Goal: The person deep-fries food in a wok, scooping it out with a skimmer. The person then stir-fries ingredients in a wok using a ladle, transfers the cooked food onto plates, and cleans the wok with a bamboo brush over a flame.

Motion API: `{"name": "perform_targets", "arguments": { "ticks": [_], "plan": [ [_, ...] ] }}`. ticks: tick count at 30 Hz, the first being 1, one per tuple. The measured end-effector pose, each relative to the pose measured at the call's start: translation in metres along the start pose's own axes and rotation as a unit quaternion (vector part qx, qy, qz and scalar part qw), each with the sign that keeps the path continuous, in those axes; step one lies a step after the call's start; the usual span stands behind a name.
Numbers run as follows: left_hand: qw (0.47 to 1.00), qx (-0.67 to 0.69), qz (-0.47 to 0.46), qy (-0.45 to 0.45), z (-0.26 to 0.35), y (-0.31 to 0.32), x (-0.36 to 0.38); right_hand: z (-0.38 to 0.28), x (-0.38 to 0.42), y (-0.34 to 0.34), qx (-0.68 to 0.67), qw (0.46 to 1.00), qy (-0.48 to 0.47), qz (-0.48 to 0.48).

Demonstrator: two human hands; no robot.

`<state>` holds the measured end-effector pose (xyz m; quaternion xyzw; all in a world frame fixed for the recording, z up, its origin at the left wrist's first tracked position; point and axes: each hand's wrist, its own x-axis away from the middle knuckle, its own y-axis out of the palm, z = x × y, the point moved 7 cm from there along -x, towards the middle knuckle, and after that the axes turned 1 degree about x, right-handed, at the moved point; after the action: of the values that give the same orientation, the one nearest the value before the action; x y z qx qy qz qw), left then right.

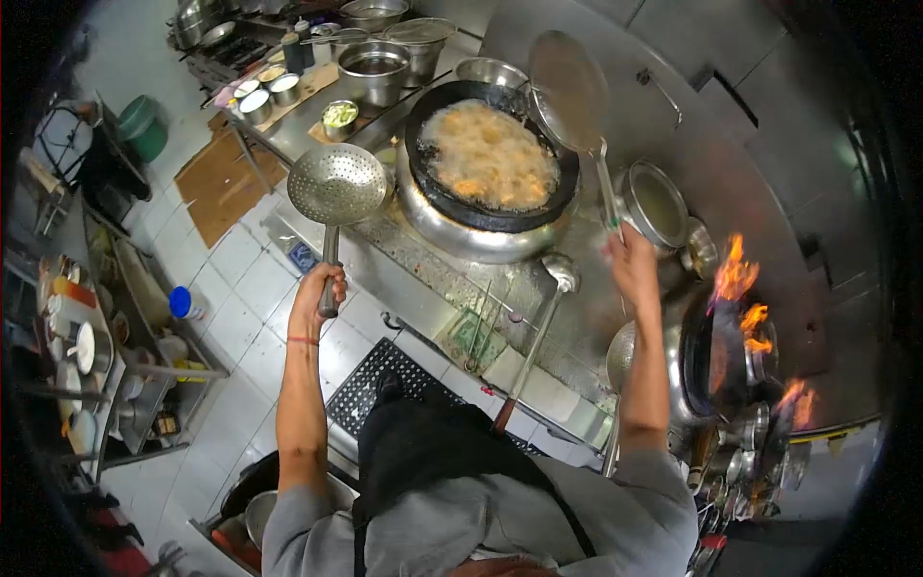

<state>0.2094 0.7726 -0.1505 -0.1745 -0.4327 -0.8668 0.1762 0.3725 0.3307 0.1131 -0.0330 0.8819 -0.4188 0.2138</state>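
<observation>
My left hand (317, 293) is wrapped round the handle of a perforated metal skimmer (337, 183), held up left of the wok. In my right hand (632, 255) is the handle of a large round strainer (567, 91), raised over the wok's right rim. Between them, a wok (415, 173) holds bubbling oil with golden pieces of food (490, 154) frying in it. A long-handled ladle (561, 274) lies on the steel counter below the wok, touched by neither hand.
Flames (735, 279) rise from a burner at the right. Metal pots (373, 77), a bowl of chopped greens (339, 115) and small containers (256, 106) stand at the upper left. A black perforated mat (356, 385) lies on the floor.
</observation>
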Motion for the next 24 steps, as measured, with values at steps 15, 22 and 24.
{"name": "perform_targets", "arguments": {
  "ticks": [15,22,24],
  "plan": [
    [0.998,0.024,0.004,-0.054,-0.005,-0.063,-0.025,-0.045,-0.033,0.102,-0.003,0.995,0.01,0.098],
    [0.965,0.097,0.232,-0.068,-0.096,-0.214,0.055,0.001,-0.02,0.149,-0.004,0.982,0.09,-0.166],
    [0.967,0.169,0.183,-0.055,-0.126,-0.264,0.076,-0.021,-0.01,0.117,-0.028,0.979,0.105,-0.174]
  ]
}}
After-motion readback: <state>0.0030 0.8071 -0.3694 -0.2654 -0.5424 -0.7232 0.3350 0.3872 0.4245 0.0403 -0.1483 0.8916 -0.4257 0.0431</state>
